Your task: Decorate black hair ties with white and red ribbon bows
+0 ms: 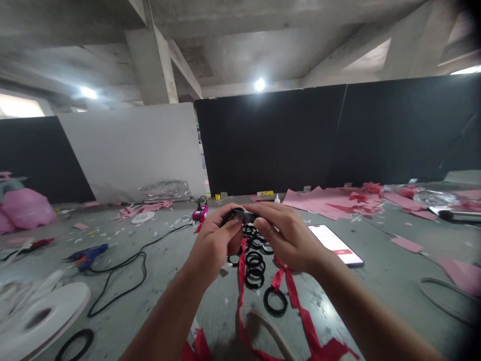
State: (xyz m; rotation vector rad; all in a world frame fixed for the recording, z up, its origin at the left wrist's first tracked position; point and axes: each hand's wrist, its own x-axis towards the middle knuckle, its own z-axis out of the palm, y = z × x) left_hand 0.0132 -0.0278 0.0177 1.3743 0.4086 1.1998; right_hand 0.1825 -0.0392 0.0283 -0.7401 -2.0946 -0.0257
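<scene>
My left hand [221, 235] and my right hand [283, 233] meet above the table, both closed on a black ring [244, 215] that is partly hidden by the fingers. Below the hands lie several loose black rings [254, 271], some overlapping. A red ribbon [241, 291] runs down from under my left hand toward the near edge. Another red ribbon [306, 321] trails on the right, and its upper end touches a single black ring [275, 301].
A phone [334, 244] lies right of my right hand. Pink paper [323, 201] covers the back right. At the left are a blue glue gun [88, 255] with a looping black cable [145, 268], a white spool [71, 301] and pink bags [28, 208]. Dark panels [270, 145] stand behind.
</scene>
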